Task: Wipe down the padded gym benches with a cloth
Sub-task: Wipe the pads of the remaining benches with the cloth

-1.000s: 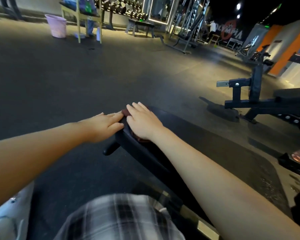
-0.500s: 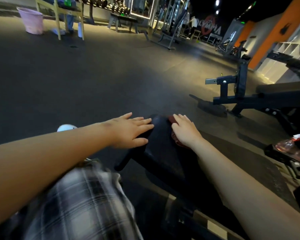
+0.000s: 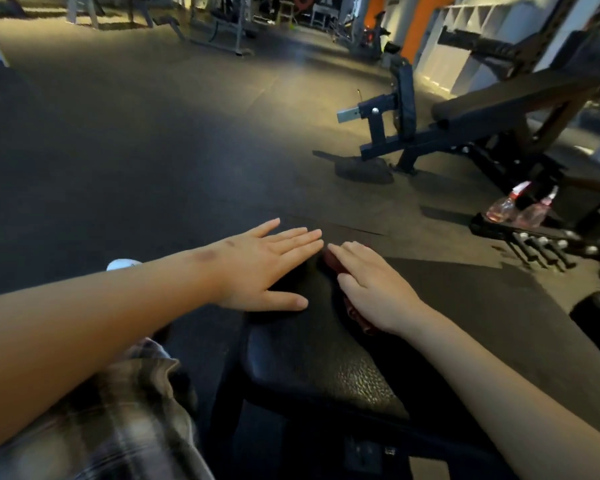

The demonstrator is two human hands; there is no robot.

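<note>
Two flat hands on one bench (image 3: 326,358): left hand (image 3: 257,268) on padding, right hand (image 3: 371,289) on one cloth (image 3: 357,315)

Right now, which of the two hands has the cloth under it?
The right hand: its flat fingers press the dark red cloth onto the black bench pad. The left hand lies flat beside it, bare.

- Dark rubber floor (image 3: 146,143) spreads across the gym, warm light pooling at its far side.
- An orange wall (image 3: 426,19) and white cubby shelves (image 3: 471,39) stand at right.
- A black steel machine frame (image 3: 376,133) sits nearby; racks (image 3: 222,26) line the far end.
</note>
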